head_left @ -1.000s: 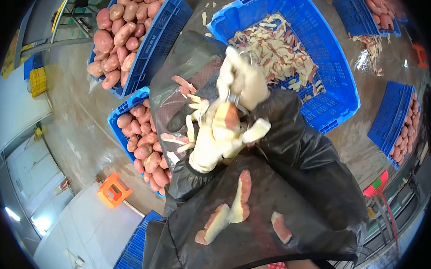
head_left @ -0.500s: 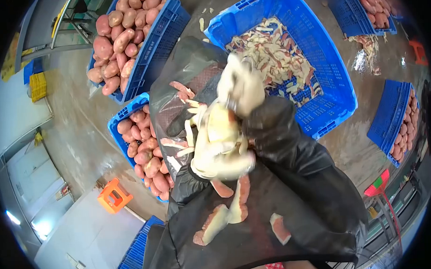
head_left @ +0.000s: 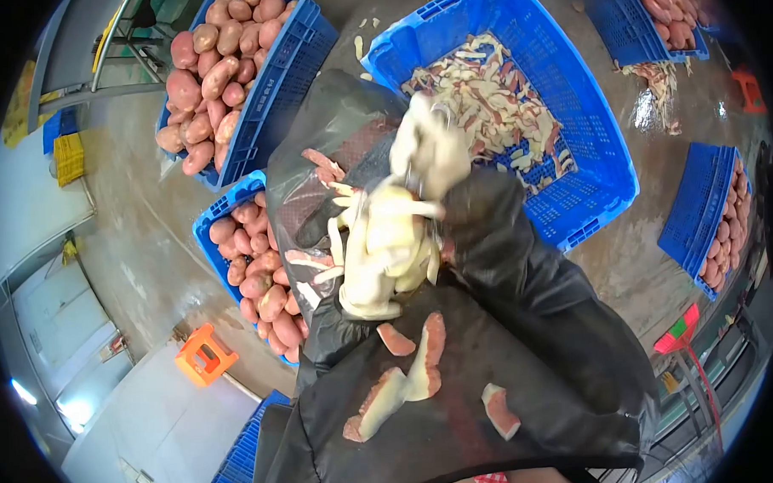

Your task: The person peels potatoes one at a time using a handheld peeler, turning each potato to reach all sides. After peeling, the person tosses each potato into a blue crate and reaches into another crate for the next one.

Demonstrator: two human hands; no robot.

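Observation:
My left hand [head_left: 370, 272], in a cream glove, is closed round a pale, mostly peeled potato [head_left: 396, 233] above my lap; glove and potato are nearly the same colour. Just beyond it my right hand [head_left: 435, 159], also gloved and blurred, is closed on a peeler [head_left: 414, 183], of which only a narrow metal part shows close to the potato. Peel strips [head_left: 339, 235] cling beside my left hand and on its sleeve. More red-skinned peel pieces [head_left: 425, 359] lie on my dark apron [head_left: 526, 339].
A blue crate [head_left: 591, 124] with a heap of peelings stands in front of me. Crates of unpeeled potatoes [head_left: 219, 73] are at the left, and another potato crate [head_left: 700, 205] is at the right. An orange stool [head_left: 206, 354] stands on the wet floor.
The fingers of my left hand have shifted around the potato, one now stretching across it. The potato's reddish patch no longer shows. My right hand stays close above it.

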